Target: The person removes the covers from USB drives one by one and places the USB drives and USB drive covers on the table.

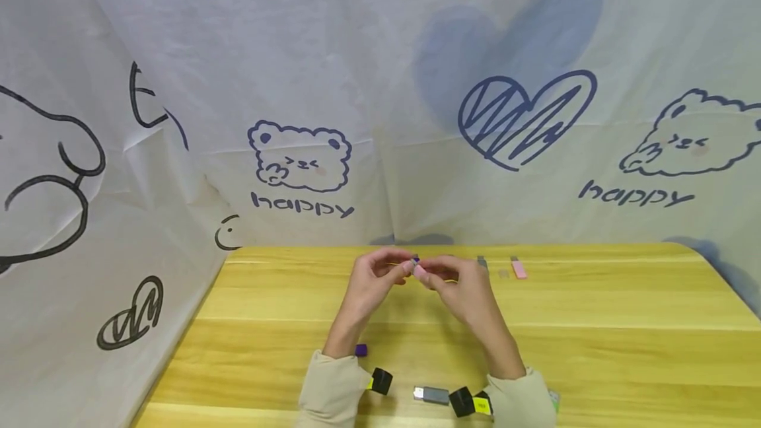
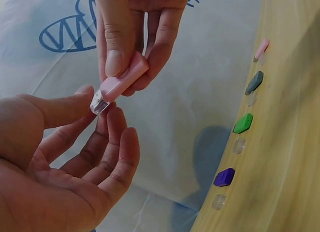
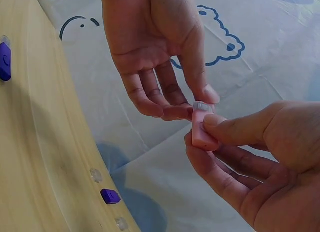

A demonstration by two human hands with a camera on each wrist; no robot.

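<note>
Both hands meet above the far edge of the table. My right hand (image 1: 466, 286) pinches a pink USB stick (image 2: 125, 77) between thumb and fingers, its plug end toward the other hand. My left hand (image 1: 373, 286) pinches the clear cap (image 2: 100, 102) at that end between thumb and forefinger, the other fingers loosely bent. In the right wrist view, the cap sits over the plug end; whether it is fully seated cannot be told.
Along the table's (image 1: 267, 322) back edge lie a pink USB stick (image 1: 519, 268), a grey one (image 2: 254, 83), a green one (image 2: 243, 124) and a purple one (image 2: 224, 177), with clear caps (image 2: 239, 146) between. Nearer are another grey stick (image 1: 433, 395) and a purple one (image 1: 361, 350).
</note>
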